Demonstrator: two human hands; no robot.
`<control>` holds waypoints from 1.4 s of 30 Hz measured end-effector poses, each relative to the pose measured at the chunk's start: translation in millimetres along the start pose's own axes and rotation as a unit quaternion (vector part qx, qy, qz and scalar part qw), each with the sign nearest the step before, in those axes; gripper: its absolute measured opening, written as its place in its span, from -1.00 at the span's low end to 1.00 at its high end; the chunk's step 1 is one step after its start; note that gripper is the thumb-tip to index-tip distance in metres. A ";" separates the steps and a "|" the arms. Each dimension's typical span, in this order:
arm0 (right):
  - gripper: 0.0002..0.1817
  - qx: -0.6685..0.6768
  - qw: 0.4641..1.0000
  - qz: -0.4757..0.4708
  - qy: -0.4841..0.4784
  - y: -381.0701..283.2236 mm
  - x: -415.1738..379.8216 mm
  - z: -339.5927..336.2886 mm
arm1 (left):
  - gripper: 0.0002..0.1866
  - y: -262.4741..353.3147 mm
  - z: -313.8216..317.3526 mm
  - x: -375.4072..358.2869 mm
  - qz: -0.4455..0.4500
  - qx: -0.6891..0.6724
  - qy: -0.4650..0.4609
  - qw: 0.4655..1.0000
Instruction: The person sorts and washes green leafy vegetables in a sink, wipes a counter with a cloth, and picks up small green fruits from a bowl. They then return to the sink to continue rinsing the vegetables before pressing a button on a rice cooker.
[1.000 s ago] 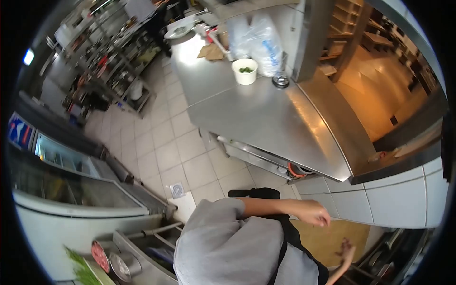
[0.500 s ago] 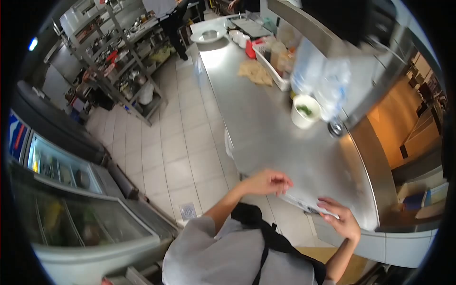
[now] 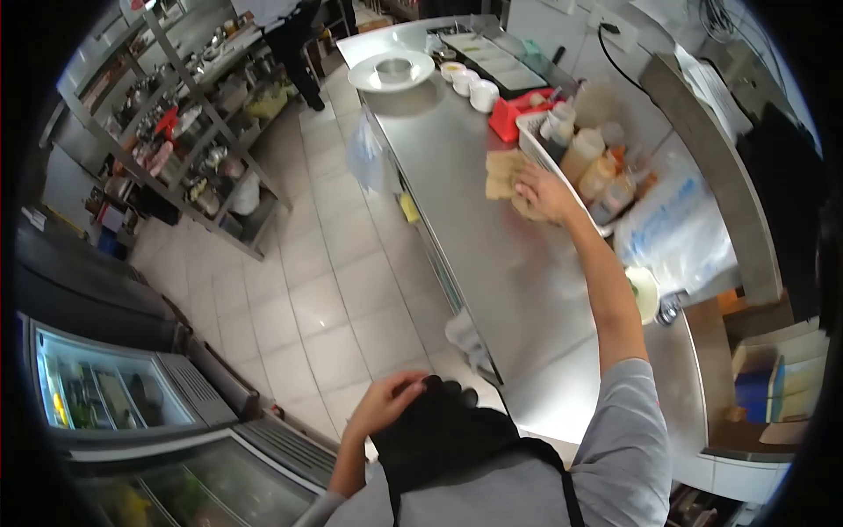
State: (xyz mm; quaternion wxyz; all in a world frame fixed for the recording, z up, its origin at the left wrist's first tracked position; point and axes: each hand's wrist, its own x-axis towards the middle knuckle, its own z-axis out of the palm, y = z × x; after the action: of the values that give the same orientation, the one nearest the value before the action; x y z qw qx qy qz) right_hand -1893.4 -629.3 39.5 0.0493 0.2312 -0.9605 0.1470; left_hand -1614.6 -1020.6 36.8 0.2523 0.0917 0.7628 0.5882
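My right hand (image 3: pixel 544 191) is stretched out over the steel counter (image 3: pixel 474 237), its fingers closed on a folded beige cloth (image 3: pixel 504 172) that lies on the surface. Just beyond that hand stands a white basket (image 3: pixel 530 132) with several sauce bottles (image 3: pixel 583 153) in it. A red container (image 3: pixel 506 119) sits past the cloth. My left hand (image 3: pixel 393 404) is low, in front of the black apron (image 3: pixel 448 435). Its fingers are loosely bent and apart from the thumb, and I see nothing in them.
A wide white plate with a metal ring (image 3: pixel 392 67) and several small white cups (image 3: pixel 483 95) stand farther along the counter. Plastic bags (image 3: pixel 676 228) and a white tub (image 3: pixel 646 294) are at the right. Glass-topped fridges (image 3: pixel 114 382) line the left; a person (image 3: pixel 288 44) stands beyond the shelving (image 3: pixel 189 132).
My right hand has reached forward from the counter's near end and taken hold of the cloth. My left hand has dropped back toward the apron. The view has shifted along the counter.
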 end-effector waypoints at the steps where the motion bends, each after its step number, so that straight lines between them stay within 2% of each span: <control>1: -0.57 -0.052 0.999 -0.008 0.002 10.4 12.7 16.3 | -0.75 -5.8 -14.7 -2.4 -0.014 -0.007 0.024 1.000; 2: -0.57 -0.046 0.999 0.000 0.019 9.3 19.7 39.3 | -0.74 -45.2 -23.8 -0.5 -0.042 -0.107 0.040 0.993; 4: -0.42 -0.089 0.994 0.057 0.037 12.3 37.6 70.4 | -0.71 -48.7 -49.6 13.7 -0.114 -0.087 0.031 0.989; 7: -0.33 -0.061 0.992 0.112 0.010 -1.2 101.7 79.0 | -0.70 -82.7 -79.9 61.0 -0.135 -0.138 -0.039 0.980; 9: -0.32 -0.051 0.971 0.225 0.060 10.0 161.7 102.6 | -0.70 -67.2 -117.7 125.9 -0.091 -0.074 -0.088 0.989; 10: -0.31 -0.060 0.958 0.270 0.075 5.2 189.6 106.3 | -0.70 -55.9 -139.5 147.3 -0.098 -0.072 -0.102 0.987; 12: -0.29 -0.072 0.938 0.325 0.093 4.2 236.9 108.5 | -0.70 -32.3 -168.5 185.3 -0.033 -0.044 -0.073 0.996; 13: -0.28 -0.065 0.931 0.344 0.106 3.3 256.1 115.4 | -0.71 -27.4 -181.7 196.7 -0.037 -0.023 -0.057 0.997; 15: -0.29 -0.089 0.928 0.336 0.138 -0.3 288.2 129.8 | -0.72 -31.1 -202.2 214.1 -0.038 -0.010 -0.062 0.997; 17: -0.35 0.011 0.951 0.220 0.218 -28.3 294.1 140.0 | -0.74 -35.0 -214.5 230.5 -0.031 -0.004 -0.063 0.998; 18: -0.38 0.026 0.963 0.191 0.189 -53.5 293.3 133.0 | -0.74 -36.5 -217.8 241.0 -0.032 -0.003 -0.084 0.996; 19: -0.40 0.042 0.973 0.165 0.159 -80.3 281.2 130.6 | -0.74 -37.2 -221.1 249.3 -0.028 0.001 -0.086 0.996; 21: -0.47 -0.025 0.976 0.111 0.186 -115.1 237.2 146.8 | -0.76 -25.5 -226.2 267.4 -0.013 0.026 -0.109 0.994; 22: -0.47 -0.032 0.969 0.146 0.194 -116.4 214.8 141.4 | -0.76 -18.3 -227.9 277.6 -0.012 0.039 -0.143 0.989; 24: -0.55 -0.011 0.967 0.147 0.206 -121.0 156.1 125.7 | -0.77 -4.9 -223.1 298.3 0.025 0.042 -0.136 0.989; 25: -0.55 -0.019 0.961 0.175 0.214 -111.2 135.6 118.8 | -0.79 6.3 -218.3 309.1 0.062 0.062 -0.145 0.986; 27: -0.62 0.058 0.972 0.169 0.155 -69.2 100.4 96.8 | -0.80 27.9 -205.4 326.1 0.098 0.081 -0.182 0.975; 28: -0.62 0.043 0.967 0.188 0.166 -49.2 91.7 87.2 | -0.81 39.0 -192.4 333.9 0.132 0.084 -0.192 0.969; 30: -0.63 -0.093 0.969 0.220 0.068 -12.6 96.8 72.1 | -0.82 60.2 -169.9 343.0 0.165 0.085 -0.232 0.955; 32: -0.62 -0.100 0.941 0.214 0.242 -7.9 113.5 44.0 | -0.83 81.3 -142.4 349.6 0.270 0.112 -0.256 0.921; 34: -0.63 -0.231 0.924 0.214 0.215 -21.9 113.7 22.4 | -0.82 95.3 -115.8 349.2 0.284 0.109 -0.272 0.913; 36: -0.62 -0.208 0.910 0.196 0.302 -42.8 94.0 28.5 | -0.81 101.6 -92.6 346.9 0.267 0.119 -0.277 0.915; 38: -0.64 -0.164 0.905 0.223 0.322 -91.0 41.0 19.9 | -0.82 102.3 -68.7 334.0 0.256 0.098 -0.304 0.912; 40: -0.68 -0.086 0.882 0.256 0.387 -139.7 -37.7 24.2 | -0.81 102.2 -40.3 315.5 0.257 0.083 -0.347 0.898; 42: -0.68 -0.084 0.824 0.352 0.436 -188.7 -132.2 41.9 | -0.83 101.8 -1.8 285.6 0.250 0.069 -0.394 0.882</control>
State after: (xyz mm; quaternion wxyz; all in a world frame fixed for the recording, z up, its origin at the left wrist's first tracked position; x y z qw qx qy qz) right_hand -1690.5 -745.6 27.1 0.4266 -0.2160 -0.8639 0.1583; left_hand -1876.0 -867.8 54.1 0.3693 0.5210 0.5910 0.4929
